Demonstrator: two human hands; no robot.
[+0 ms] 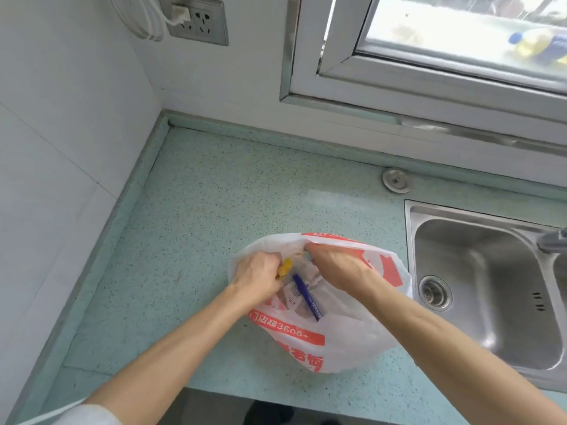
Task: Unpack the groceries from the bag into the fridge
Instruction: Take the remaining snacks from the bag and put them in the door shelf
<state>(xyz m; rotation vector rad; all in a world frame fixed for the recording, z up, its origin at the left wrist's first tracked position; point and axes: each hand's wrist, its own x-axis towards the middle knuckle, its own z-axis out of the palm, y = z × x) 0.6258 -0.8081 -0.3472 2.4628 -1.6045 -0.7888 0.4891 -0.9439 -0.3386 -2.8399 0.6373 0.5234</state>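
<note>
In the head view, a white plastic bag with red print is seen standing on a pale green speckled counter, just beside the steel sink on the right. The mouth of the bag is held open by both hands.

The left hand is placed at the left edge of the opening, its fingers curled tight round the plastic. A small yellow item shows against those fingers; whether it is also gripped cannot be told. The right hand is set at the far edge of the opening, its fingers hooked over the rim and closed on it.

Inside the bag a blue pen is seen lying aslant, with a white printed label just beside it. The rest of the contents are hidden by crumpled plastic.

A round drain is set in the sink floor, and a round metal cap is fixed in the counter behind the sink. A wall socket with a white cable is mounted at the upper left, and a window is set above the counter.
</note>
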